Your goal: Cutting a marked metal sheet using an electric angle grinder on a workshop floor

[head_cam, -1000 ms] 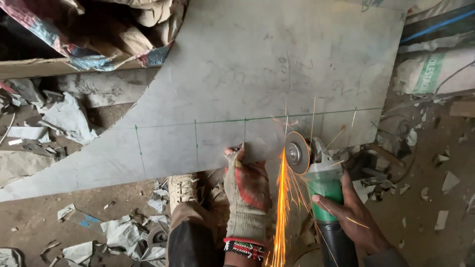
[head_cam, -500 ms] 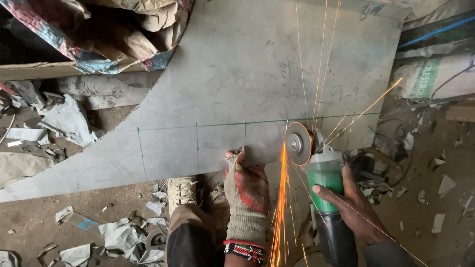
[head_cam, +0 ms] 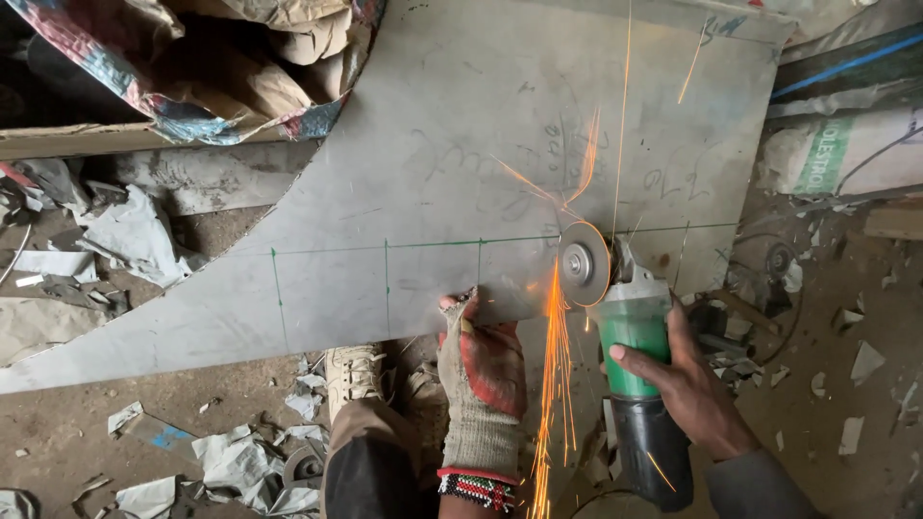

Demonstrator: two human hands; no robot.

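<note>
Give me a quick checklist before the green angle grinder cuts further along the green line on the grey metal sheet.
1. Right hand grips the green angle grinder: ok.
2. Spinning grey cutting disc sits at the green marked line: ok.
3. Left hand, in a red and grey work glove, holds the edge of the large grey metal sheet beside the disc, close to the orange sparks: not ok.
4. Right hand is bare: not ok.
5. Disc guard: cannot tell.
6. Tan shoe near the spark stream: not ok.
</note>
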